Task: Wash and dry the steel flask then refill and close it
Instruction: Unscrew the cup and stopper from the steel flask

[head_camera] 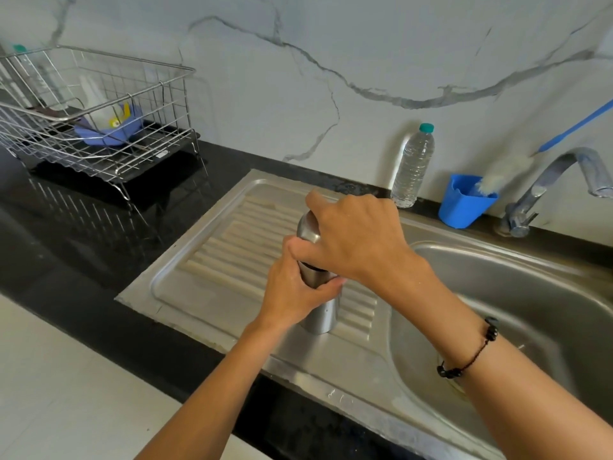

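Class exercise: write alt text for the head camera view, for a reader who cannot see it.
A person's left hand grips the body of an upright steel flask on a sink drainboard while the right hand grips its cap. Behind stand a plastic water bottle, a blue cup and a tap.

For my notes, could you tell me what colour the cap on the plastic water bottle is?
Teal green; the cap shows clearly in the head view.

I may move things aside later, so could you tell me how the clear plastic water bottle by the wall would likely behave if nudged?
The water bottle is tall, narrow and upright, so it would probably tip rather than slide. It looks nearly full, likely adding weight. If toppled, its round body could roll along the counter.
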